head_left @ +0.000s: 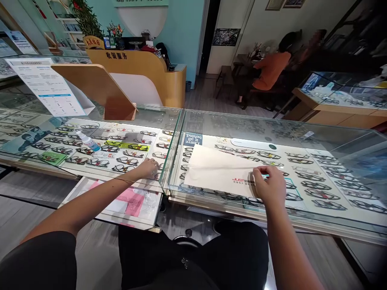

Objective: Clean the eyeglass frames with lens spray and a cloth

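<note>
Right hand clamped on right edge of cream rectangular cloth, left hand left of cloth, finger closure indeterminate

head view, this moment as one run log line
left hand: at left display case, grip unclear; right hand: at right edge of JUST-printed lens cloth; lens cloth: on right display case; spray bottle: on left display case

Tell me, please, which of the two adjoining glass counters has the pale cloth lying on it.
The right-hand counter: the cloth lies there, its right edge at the right hand. The left-hand counter bears a small bottle instead.
</note>
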Tool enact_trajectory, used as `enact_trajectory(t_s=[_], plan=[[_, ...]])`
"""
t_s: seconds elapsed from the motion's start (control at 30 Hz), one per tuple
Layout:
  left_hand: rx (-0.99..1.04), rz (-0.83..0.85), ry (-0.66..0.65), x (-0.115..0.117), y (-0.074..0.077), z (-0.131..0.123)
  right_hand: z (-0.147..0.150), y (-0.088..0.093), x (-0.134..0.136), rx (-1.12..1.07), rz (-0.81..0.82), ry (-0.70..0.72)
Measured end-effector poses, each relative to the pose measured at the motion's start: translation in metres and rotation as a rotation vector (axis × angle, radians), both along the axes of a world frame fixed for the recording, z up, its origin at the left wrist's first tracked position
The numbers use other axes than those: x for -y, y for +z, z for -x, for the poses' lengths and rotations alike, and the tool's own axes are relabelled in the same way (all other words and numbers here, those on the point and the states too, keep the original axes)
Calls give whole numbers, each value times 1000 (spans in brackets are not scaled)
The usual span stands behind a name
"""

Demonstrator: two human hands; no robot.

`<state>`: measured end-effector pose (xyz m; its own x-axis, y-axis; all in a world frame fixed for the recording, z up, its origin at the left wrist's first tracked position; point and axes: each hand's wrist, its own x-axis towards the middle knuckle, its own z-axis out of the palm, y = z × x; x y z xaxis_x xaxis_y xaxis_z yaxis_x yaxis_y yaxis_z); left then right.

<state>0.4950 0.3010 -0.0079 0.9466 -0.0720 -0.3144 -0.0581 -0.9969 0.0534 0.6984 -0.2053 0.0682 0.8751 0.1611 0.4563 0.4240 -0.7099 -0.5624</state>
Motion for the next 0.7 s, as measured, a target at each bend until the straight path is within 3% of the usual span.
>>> enact_trajectory(t_s=[0.2, 0.4, 0.53, 0.7], plan=[[25, -13, -35, 1, -7, -3, 0, 0, -1, 10, 16, 6], [48, -12, -38, 3, -4, 2, 1, 2, -3, 4, 7, 30], [44, -27, -25, 11, 3, 7, 1, 2, -4, 15, 12, 32], [0, -40, 21, 20, 24, 23, 8, 10, -4, 34, 32, 90]])
